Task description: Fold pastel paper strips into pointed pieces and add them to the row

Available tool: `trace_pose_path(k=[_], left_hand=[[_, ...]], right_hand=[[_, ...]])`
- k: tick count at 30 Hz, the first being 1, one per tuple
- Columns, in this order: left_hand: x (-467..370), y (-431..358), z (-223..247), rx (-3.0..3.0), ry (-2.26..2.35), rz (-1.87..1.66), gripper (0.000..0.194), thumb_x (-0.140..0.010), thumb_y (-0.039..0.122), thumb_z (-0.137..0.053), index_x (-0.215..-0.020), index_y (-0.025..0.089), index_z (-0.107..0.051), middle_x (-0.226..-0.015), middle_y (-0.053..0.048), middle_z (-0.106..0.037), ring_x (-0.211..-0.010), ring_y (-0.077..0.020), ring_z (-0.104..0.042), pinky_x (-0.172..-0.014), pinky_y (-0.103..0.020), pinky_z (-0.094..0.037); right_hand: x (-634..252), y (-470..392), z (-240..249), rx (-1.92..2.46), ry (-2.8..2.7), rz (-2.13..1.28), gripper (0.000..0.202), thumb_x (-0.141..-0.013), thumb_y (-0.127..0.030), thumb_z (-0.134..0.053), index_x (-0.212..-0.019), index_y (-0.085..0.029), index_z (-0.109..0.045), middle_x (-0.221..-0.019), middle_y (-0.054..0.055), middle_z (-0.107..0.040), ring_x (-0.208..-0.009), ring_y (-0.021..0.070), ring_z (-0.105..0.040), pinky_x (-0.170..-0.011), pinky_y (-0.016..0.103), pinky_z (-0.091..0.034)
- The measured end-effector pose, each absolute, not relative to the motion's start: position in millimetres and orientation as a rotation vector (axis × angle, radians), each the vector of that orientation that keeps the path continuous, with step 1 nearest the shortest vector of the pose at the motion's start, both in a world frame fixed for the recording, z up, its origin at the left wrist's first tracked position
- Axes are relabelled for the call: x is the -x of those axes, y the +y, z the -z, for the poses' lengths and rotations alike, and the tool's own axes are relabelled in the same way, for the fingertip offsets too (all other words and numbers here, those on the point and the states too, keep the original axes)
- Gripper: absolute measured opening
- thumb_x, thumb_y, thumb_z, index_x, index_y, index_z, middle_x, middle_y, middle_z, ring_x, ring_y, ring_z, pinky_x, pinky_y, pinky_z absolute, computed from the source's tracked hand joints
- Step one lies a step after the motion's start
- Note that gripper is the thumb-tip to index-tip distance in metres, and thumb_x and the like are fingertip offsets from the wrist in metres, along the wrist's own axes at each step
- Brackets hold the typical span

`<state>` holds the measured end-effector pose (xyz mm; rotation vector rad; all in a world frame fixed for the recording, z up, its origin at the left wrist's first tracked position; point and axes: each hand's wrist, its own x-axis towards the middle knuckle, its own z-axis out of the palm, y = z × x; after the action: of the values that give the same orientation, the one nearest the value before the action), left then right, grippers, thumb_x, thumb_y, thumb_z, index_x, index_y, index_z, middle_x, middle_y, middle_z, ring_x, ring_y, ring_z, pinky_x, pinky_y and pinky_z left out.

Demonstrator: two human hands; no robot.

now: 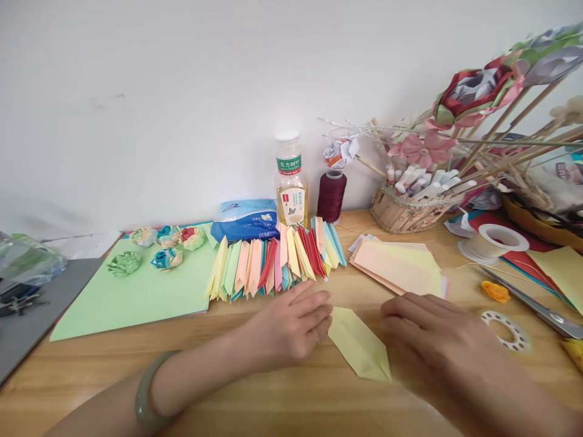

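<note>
A pale yellow paper [357, 343] with its corners folded in lies on the wooden table between my hands. My left hand [300, 321] is at its upper left edge, fingers loosely stretched and apart, with a green bangle [148, 388] on the wrist. To the paper's right is my right hand [428, 331], blurred, its fingers bent down and their tips partly hidden; I see nothing held there. Just beyond my left hand stands a row of folded paper strips [273, 261] in many colours. Peach and yellow paper sheets [396, 264] are stacked behind my right hand.
Paper flowers [168, 237] rest on green sheets [136, 303] at left. Behind the row are a tissue pack [246, 218], a bottle [291, 182] and maroon thread [331, 194]. At right lie scissors [542, 306], a white spool [494, 243] and a holed ring [505, 331], near a marker basket [410, 209].
</note>
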<state>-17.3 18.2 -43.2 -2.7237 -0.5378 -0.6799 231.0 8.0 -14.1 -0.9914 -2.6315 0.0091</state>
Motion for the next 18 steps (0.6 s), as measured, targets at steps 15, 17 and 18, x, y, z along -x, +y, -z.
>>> trace_pose_path(k=[15, 17, 18], left_hand=[[11.2, 7.8, 47.7, 2.761, -0.757, 0.793, 0.02, -0.089, 0.014, -0.055, -0.069, 0.013, -0.059, -0.072, -0.004, -0.062, -0.079, -0.017, -0.059, -0.07, -0.029, -0.052], [12.6, 7.1, 49.6, 2.759, -0.742, 0.759, 0.019, -0.09, 0.016, -0.054, -0.071, 0.013, -0.059, -0.075, -0.005, -0.063, -0.08, -0.0166, -0.059, -0.071, -0.029, -0.051], [13.3, 6.9, 50.2, 2.761, -0.737, 0.733, 0.018, -0.09, 0.016, -0.053, -0.073, 0.014, -0.059, -0.076, -0.005, -0.063, -0.08, -0.0162, -0.059, -0.072, -0.029, -0.051]], right_hand=[[-239.9, 19.3, 31.5, 1.085, -2.516, -0.347, 0.024, -0.089, -0.016, -0.042, -0.102, -0.023, -0.061, -0.1, 0.007, -0.062, -0.089, 0.0183, -0.061, -0.072, 0.03, -0.05], [-240.6, 20.1, 36.4, 1.086, -2.556, -0.362, 0.024, -0.089, -0.015, -0.042, -0.103, -0.022, -0.06, -0.097, 0.006, -0.063, -0.087, 0.0176, -0.061, -0.072, 0.03, -0.049], [-240.7, 20.0, 37.6, 1.104, -2.561, -0.37, 0.023, -0.089, -0.014, -0.042, -0.102, -0.021, -0.059, -0.095, 0.006, -0.063, -0.085, 0.0173, -0.061, -0.071, 0.03, -0.049]])
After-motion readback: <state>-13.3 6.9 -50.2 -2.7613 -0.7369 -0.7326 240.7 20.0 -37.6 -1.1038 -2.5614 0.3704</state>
